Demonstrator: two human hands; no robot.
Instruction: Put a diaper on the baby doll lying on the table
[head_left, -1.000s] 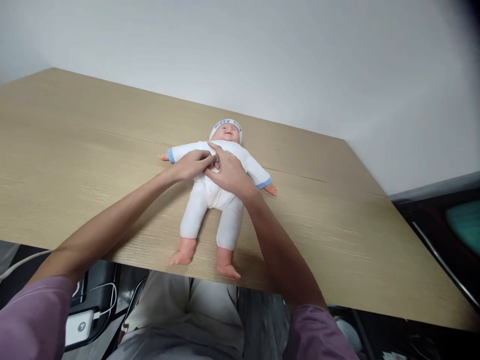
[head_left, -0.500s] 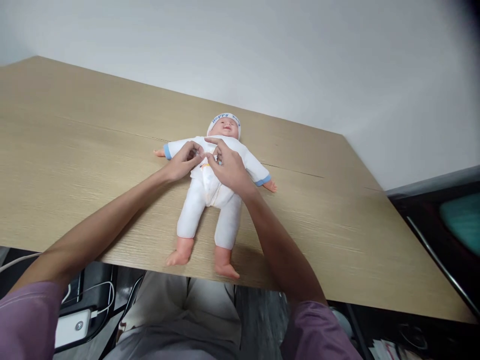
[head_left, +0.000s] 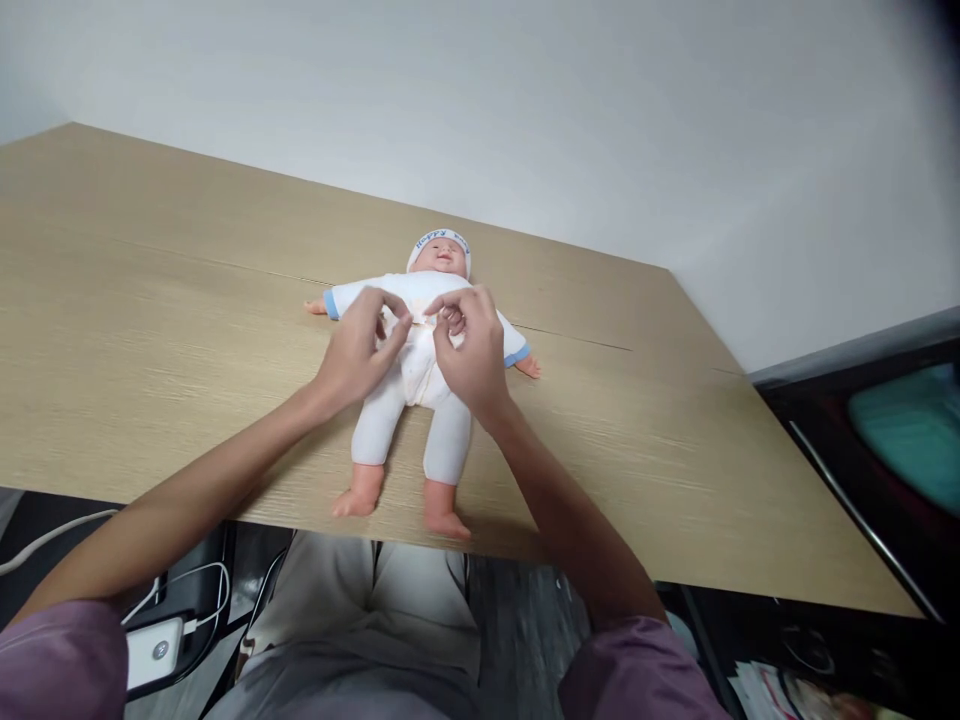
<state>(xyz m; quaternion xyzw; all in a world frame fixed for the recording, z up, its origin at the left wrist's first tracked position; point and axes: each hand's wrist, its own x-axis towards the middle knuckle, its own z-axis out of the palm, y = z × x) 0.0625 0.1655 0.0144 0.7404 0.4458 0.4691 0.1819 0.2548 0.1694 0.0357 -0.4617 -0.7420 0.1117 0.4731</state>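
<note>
Under the fingers (head_left: 396, 322) the doll (head_left: 415, 375) is wearing soft, matt white cloth; its bare feet are looking like smooth plastic. The table (head_left: 150, 300) around is showing matt, fine-grained pale wood.

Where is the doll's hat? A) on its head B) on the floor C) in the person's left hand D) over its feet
A: the white hat with blue letters sits on the doll's head, while both hands work at its chest.
</note>
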